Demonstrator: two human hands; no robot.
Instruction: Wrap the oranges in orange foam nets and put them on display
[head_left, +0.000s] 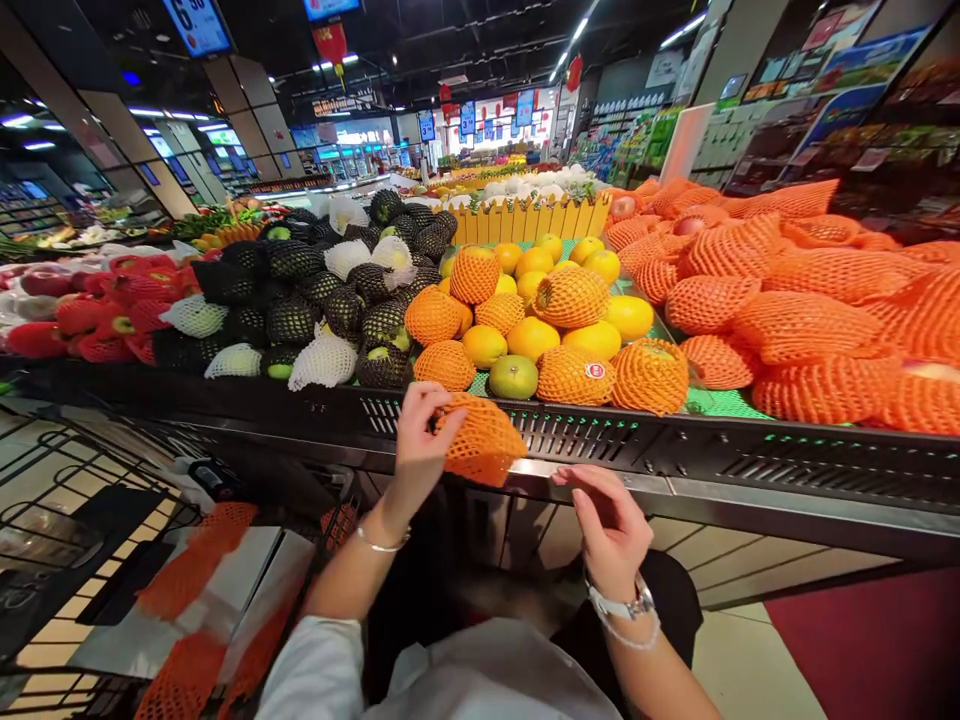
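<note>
My left hand (pixel 421 445) pinches the edge of an orange foam fruit net (pixel 484 440) in front of the display's black front rail. The net hangs out to the right of my fingers and looks thin and loose; whether any fruit is inside I cannot tell. Holding nothing, my right hand (pixel 611 520) is apart from the net, its fingers loosely bent and separated. Just behind the rail lie a bare greenish orange (pixel 513 377), yellow-orange fruits (pixel 533 339) and several oranges in foam nets (pixel 576 376), one bearing a round red-and-white sticker.
Fruits in black nets (pixel 300 262) and red-netted fruits (pixel 120 305) are on the left. Large fruits in orange nets (pixel 810 310) fill the right. The black slatted rail (pixel 592 440) runs across the front. A wire cart (pixel 45 560) with loose orange nets (pixel 184 575) stands lower left.
</note>
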